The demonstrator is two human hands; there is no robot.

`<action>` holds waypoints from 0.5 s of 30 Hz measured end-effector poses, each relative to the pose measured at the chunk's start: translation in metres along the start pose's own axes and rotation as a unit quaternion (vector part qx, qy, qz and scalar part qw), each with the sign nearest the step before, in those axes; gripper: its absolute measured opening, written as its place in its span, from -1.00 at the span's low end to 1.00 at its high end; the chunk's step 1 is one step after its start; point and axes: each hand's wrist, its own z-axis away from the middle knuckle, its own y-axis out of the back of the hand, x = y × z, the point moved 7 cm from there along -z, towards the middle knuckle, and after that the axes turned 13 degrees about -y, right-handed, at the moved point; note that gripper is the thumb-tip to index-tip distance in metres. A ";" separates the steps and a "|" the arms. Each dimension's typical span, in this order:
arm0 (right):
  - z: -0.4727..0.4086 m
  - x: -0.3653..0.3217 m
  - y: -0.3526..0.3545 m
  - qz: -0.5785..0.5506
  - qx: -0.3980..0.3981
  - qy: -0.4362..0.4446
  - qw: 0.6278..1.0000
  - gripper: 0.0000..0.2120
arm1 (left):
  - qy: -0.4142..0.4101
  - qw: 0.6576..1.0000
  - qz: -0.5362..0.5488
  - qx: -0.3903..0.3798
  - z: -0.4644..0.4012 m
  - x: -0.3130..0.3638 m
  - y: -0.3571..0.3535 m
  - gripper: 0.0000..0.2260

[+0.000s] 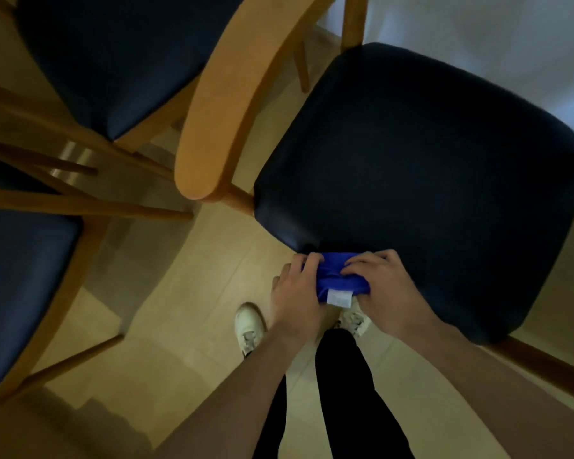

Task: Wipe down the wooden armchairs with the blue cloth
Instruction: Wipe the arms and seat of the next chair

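- The blue cloth sits bunched between both hands at the front edge of the nearest armchair.
- The left hand and right hand each pinch it with curled fingers, probably to fold it into a wiping pad.
- The curved wooden armrest stands close by.

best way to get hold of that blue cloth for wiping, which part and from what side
Grip the bunched middle of the blue cloth from above, as the left hand and right hand do now. It lies crumpled at the dark seat's near edge, its white tag hanging toward the person.
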 end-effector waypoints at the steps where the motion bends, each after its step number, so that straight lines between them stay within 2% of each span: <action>1: -0.002 -0.004 0.005 0.000 0.004 -0.010 1.000 -0.61 | -0.009 1.000 0.004 -0.003 -0.002 -0.002 0.007 -0.50; 4: -0.017 -0.023 0.025 -0.015 0.027 -0.027 0.999 -0.54 | -0.019 0.999 -0.016 0.046 -0.005 -0.012 0.042 -0.54; 7: -0.041 -0.071 0.039 -0.007 0.061 0.034 0.998 -0.51 | 0.018 0.988 0.013 0.155 -0.003 -0.041 0.083 -0.53; 9: -0.059 -0.108 0.035 0.013 0.071 0.089 0.993 -0.58 | 0.060 0.980 0.050 0.184 -0.003 -0.066 0.100 -0.54; 11: -0.076 -0.137 0.018 0.066 0.058 0.116 0.989 -0.65 | 0.096 0.980 0.055 0.163 -0.002 -0.089 0.105 -0.61; 13: -0.084 -0.152 -0.006 0.139 0.027 0.102 0.985 -0.68 | 0.116 0.984 0.049 0.122 0.005 -0.109 0.102 -0.68; 15: -0.074 -0.158 -0.026 0.147 -0.009 0.093 0.985 -0.70 | 0.115 0.988 0.051 0.092 0.025 -0.124 0.099 -0.69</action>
